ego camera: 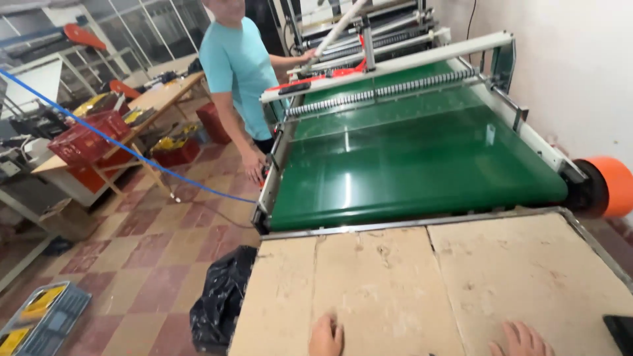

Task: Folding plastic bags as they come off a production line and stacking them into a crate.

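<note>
Both hands lie at the near edge of the counter, only partly in view. The left hand (326, 336) rests flat on the brown cardboard sheets (395, 283), grip loose and holding nothing. The right hand (521, 339) lies spread on the same cardboard, fingers open and empty. The cardboard is worn, scuffed and laid in panels side by side. Just beyond it runs a glossy green conveyor belt (409, 165) with an orange roller (613, 186) at its end. Left of the cardboard, a black plastic bag (221, 300) slumps on the tiled floor. Farther off, a person in a turquoise shirt (237, 66) stands beside the belt.
</note>
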